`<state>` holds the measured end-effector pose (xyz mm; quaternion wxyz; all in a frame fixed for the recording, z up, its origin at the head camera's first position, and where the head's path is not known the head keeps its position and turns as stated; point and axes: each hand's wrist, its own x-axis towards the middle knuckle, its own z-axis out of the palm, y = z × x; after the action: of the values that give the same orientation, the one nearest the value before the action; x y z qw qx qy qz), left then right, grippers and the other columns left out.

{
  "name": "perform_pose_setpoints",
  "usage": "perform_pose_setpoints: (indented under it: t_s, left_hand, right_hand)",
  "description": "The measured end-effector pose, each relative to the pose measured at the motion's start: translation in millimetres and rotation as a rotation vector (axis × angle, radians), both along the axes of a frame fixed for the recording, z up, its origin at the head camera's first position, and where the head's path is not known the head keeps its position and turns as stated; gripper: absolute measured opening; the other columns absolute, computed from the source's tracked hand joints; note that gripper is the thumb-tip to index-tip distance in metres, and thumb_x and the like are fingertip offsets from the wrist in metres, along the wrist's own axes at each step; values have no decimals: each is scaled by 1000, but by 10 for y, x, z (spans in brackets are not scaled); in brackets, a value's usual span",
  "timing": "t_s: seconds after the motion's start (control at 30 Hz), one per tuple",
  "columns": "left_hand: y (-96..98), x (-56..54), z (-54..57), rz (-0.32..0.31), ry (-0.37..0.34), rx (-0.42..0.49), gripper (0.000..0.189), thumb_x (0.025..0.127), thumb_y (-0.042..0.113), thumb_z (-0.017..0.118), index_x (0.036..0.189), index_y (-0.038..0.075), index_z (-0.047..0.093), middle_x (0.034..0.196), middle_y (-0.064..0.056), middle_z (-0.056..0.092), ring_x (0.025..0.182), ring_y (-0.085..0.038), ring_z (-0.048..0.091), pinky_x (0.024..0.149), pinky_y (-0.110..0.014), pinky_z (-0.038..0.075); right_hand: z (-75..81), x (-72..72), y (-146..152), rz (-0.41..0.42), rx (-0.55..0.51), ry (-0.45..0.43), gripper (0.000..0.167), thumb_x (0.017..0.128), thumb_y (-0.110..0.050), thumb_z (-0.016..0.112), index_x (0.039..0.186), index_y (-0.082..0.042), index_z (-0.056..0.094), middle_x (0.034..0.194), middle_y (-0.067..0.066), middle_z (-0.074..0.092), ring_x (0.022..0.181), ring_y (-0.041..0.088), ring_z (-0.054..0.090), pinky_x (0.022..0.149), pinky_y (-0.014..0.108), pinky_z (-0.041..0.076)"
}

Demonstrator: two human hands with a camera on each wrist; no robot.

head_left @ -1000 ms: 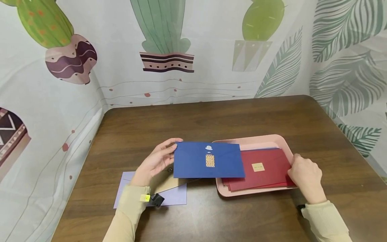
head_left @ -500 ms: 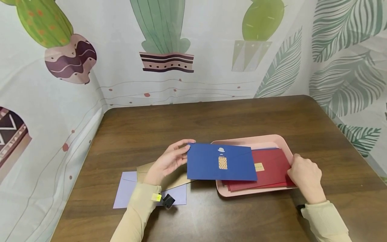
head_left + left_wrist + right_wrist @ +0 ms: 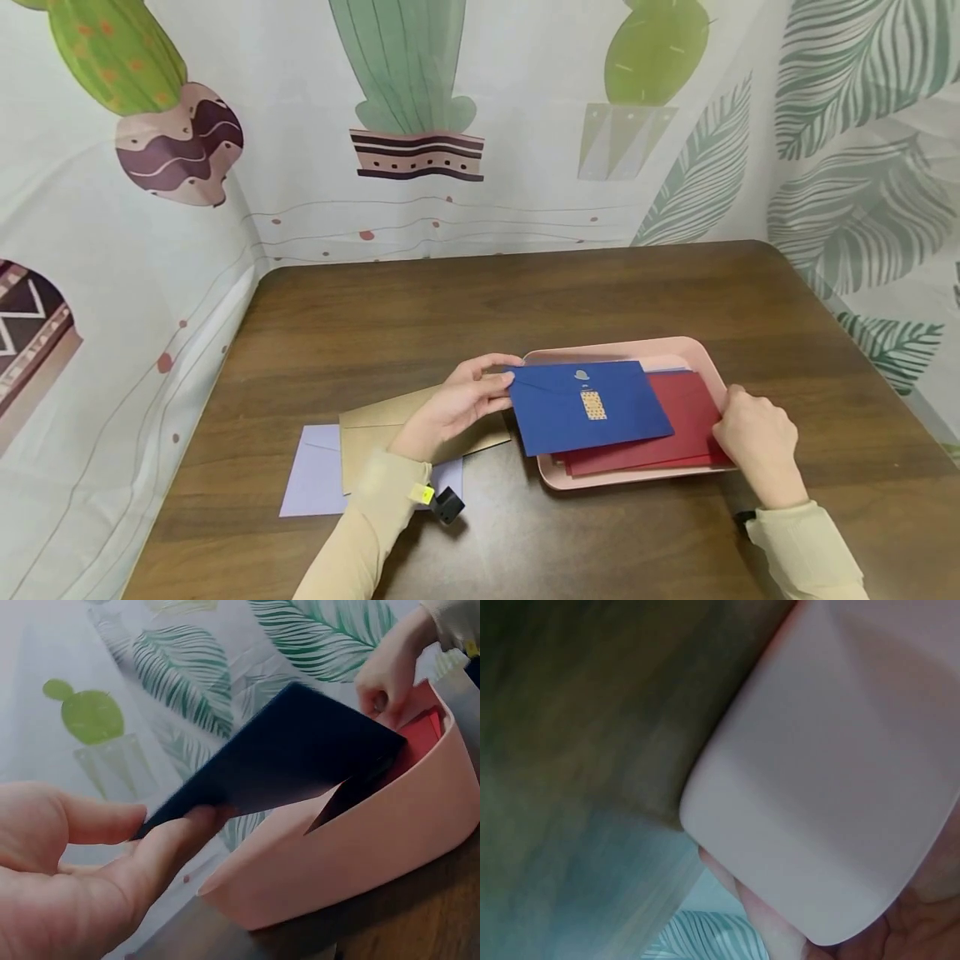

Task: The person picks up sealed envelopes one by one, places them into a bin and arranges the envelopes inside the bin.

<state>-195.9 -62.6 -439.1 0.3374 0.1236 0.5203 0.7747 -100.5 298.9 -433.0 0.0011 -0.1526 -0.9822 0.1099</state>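
A blue envelope (image 3: 555, 417) with a hat print and a patterned sticker is pinched at its left edge by my left hand (image 3: 453, 408). It hangs tilted over the left part of a pink tray (image 3: 701, 354). In the left wrist view, thumb and fingers clasp the corner of the blue envelope (image 3: 277, 757). Red envelopes (image 3: 686, 417) lie in the tray, partly covered by the blue one. My right hand (image 3: 757, 442) grips the tray's right rim with curled fingers. The right wrist view shows the tray's outer wall (image 3: 802, 787) close up, fingers behind it.
Left of the tray, a tan envelope (image 3: 375, 442) lies across a lavender envelope (image 3: 311, 475) on the brown wooden table (image 3: 420, 317). My left forearm passes over both. A printed cloth backdrop (image 3: 525, 125) stands behind the table.
My left hand has carried the blue envelope rightward, farther over the tray and the red envelopes. More of the tan envelope shows now. My right hand stays on the tray rim.
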Motion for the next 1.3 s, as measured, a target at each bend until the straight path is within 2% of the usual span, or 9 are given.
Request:
perform_pose_setpoints:
  t_s: [0.17,0.3,0.47,0.57,0.67,0.77,0.9,1.03,1.3]
  left_hand:
    - [68,6,97,-105,102,-94,45,99,1,47,141,-8,35,97,4,64,93,-7,64,93,-30,53]
    - [24,2,185,-130,139,-125,49,98,1,47,144,-6,32,106,-4,64,109,-20,64,103,-41,46]
    - [-164,-33,233,-80,167,-137,48,98,0,46,143,-7,32,134,-35,50,125,-38,54,103,-39,46]
    - [-350,-77,196,-5,215,-191,42,99,2,47,138,-10,38,133,-40,47,118,-38,59,98,-36,50]
    - [-601,-106,141,109,312,-384,36,98,4,50,130,-11,46,123,-37,57,105,-34,67,91,-34,55]
    - [-897,-108,102,217,444,-688,30,95,8,57,121,-7,56,111,-27,67,96,-30,68,85,-36,55]
    - [-1302,-76,70,268,594,-1057,29,91,17,65,113,-1,61,103,-18,69,95,-29,66,83,-42,53]
    - [-1620,-7,65,207,631,-1231,47,85,30,73,114,-2,57,106,-21,65,97,-33,63,82,-45,51]
    - [-1818,156,20,19,698,-1275,80,62,42,89,118,1,49,111,-22,54,107,-41,44,86,-54,42]
  right_hand:
    - [-3,-2,3,0,7,2,17,74,-6,56,84,7,53,74,36,58,62,51,55,48,55,44]
    - [-1,-4,-7,2,6,-4,18,75,-6,56,86,8,53,76,37,58,63,51,56,48,55,45]
    - [-8,0,-10,0,7,4,19,75,-8,58,86,7,53,76,38,59,63,51,56,48,55,45]
    - [-13,-2,-9,0,9,8,20,75,-8,59,86,7,53,77,37,59,63,51,56,48,55,45]
    - [-3,-3,-11,-1,6,-9,20,76,-9,59,87,7,53,78,38,59,64,52,56,49,56,45]
    - [9,-8,-13,0,5,-15,20,76,-9,59,87,6,53,79,38,59,65,52,56,50,56,45]
    - [6,-8,-19,7,9,-6,19,76,-9,59,86,7,53,77,38,58,63,52,56,49,56,45]
    - [8,-11,-23,8,11,1,20,76,-9,59,86,7,53,77,38,58,62,51,56,48,56,45]
    - [-7,5,-26,8,7,1,19,76,-8,59,86,7,52,77,38,58,63,51,56,48,55,45]
